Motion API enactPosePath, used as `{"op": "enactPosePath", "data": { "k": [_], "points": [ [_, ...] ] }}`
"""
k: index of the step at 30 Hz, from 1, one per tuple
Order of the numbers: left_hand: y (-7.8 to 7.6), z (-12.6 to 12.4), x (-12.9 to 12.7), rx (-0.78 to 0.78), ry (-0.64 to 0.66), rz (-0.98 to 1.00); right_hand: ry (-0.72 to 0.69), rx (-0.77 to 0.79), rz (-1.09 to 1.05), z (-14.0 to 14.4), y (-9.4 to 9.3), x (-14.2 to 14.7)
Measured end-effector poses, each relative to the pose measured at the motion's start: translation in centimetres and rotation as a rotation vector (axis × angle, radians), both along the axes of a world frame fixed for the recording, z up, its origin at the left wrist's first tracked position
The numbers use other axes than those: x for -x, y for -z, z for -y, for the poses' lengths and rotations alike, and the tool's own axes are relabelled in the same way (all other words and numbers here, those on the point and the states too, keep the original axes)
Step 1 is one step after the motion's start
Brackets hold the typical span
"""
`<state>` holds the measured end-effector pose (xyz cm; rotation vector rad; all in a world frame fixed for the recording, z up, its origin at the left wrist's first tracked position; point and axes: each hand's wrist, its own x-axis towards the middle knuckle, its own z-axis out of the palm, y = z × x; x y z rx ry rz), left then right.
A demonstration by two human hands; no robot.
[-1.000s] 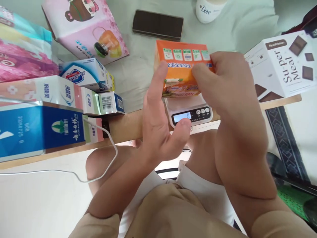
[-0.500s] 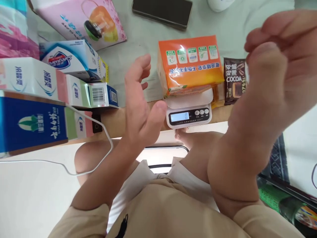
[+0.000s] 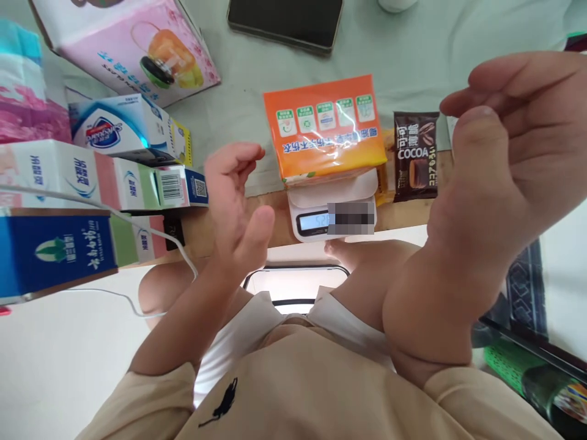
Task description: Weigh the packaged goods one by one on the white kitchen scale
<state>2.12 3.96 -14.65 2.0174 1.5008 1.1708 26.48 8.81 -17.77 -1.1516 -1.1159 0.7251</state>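
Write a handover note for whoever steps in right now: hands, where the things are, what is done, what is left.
Left hand: open, holds nothing, raised left of the scale.
Right hand: open, holds nothing, raised close to the camera on the right.
Orange pack: lies on the white kitchen scale at the table's near edge, free of both hands.
Scale display: lit; the digits are too blurred to read.
Cocoa packet: just right of the scale.
Boxes: stacked to the left.
Phone: behind the pack.
Done: pack placed and let go.
Left: probably reading the weight and lifting the pack off.
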Motion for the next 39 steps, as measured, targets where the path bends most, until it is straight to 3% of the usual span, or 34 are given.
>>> {"op": "enactPosePath", "data": {
  "k": [4, 12, 19, 25, 29, 33, 36, 39],
  "points": [
    [0.0, -0.5, 0.1, -0.065, -0.002, -0.056, -0.008, -0.046, -0.055, -0.3, 0.5, -0.9],
    [-0.5, -0.8, -2.3, -0.09, 0.004, -0.14, -0.124, -0.031, 0.002, -0.2, 0.9, -3.3],
    [-1.9, -0.6, -2.6, -0.162, -0.016, -0.35, -0.191, -0.046, 0.055, 0.4, 0.4, -3.4],
    [-3.3, -2.4, -2.6, -0.185, -0.013, -0.538, -0.279, 0.111, 0.097, 1.4, 0.3, -4.2],
    [-5.2, -3.8, -3.8, 0.03, -0.035, -0.72, -0.265, 0.156, 0.065, 1.1, 0.0, -3.9],
    [-6.5, -4.9, -5.0, 0.305, 0.041, -0.869, -0.376, 0.113, 0.087, 0.7, -0.1, -2.4],
    [-6.8, -5.8, -5.7, 0.411, 0.045, -0.997, -0.407, 0.084, 0.011, 0.5, -0.4, -1.6],
    [-6.9, -6.6, -6.8, 0.43, 0.023, -1.147, -0.35, 0.095, -0.058, 0.3, -0.8, -1.2]
  ]
}}
